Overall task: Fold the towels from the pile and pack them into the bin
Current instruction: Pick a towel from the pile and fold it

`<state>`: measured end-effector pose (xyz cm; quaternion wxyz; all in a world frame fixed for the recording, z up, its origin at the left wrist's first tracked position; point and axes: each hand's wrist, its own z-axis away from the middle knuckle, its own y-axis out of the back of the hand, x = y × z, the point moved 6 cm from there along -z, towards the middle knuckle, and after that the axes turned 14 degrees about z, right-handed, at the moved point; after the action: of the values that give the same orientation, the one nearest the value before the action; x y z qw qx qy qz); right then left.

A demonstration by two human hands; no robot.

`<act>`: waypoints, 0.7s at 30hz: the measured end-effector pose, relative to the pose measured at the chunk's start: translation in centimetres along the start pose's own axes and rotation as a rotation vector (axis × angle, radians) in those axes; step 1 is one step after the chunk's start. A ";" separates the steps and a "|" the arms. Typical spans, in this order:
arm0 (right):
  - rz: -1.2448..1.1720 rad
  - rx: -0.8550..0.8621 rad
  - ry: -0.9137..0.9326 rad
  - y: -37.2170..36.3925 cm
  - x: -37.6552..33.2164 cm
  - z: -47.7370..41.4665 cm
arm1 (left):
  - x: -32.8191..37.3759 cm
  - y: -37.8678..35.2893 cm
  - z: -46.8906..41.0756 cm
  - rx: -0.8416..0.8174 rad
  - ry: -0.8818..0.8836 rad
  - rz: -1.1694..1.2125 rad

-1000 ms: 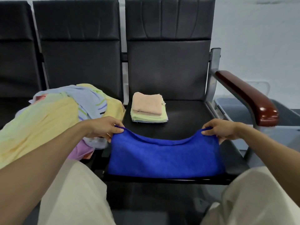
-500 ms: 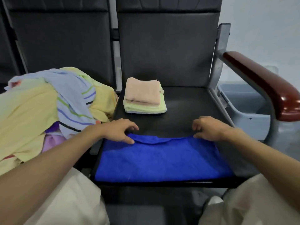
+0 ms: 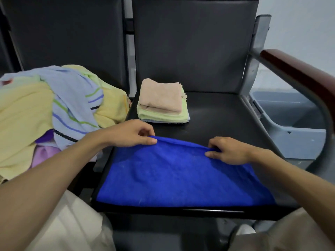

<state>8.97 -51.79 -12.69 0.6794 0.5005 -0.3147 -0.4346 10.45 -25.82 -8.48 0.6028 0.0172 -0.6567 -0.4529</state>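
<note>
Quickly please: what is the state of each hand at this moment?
Left hand: closed, pinching the far edge of the blue towel.
Right hand: closed, pinching the same far edge of the towel.

The towel (image 3: 181, 174) is lying on the seat (image 3: 217, 120) before me. The folded stack (image 3: 161, 102) is sitting behind it, the pile (image 3: 45, 109) left, the bin (image 3: 290, 127) right.

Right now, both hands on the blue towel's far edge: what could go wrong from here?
1. The blue microfibre towel reaches the seat's front edge; a pull toward the person could slide it off.
2. The left hand works close to the folded peach-and-green towel stack and could knock it askew.
3. The right hand pinches inboard of the corner, so the fold may come out uneven.
</note>
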 end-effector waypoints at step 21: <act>0.057 0.268 0.084 2.0 -1.4 0.8 | -5.6 3.8 1.7 0.377 0.383 -0.069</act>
<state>8.29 -50.61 -10.52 0.6313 0.5953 -0.3550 -0.3479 12.59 -19.42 -10.22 0.6863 0.2371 -0.6024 -0.3314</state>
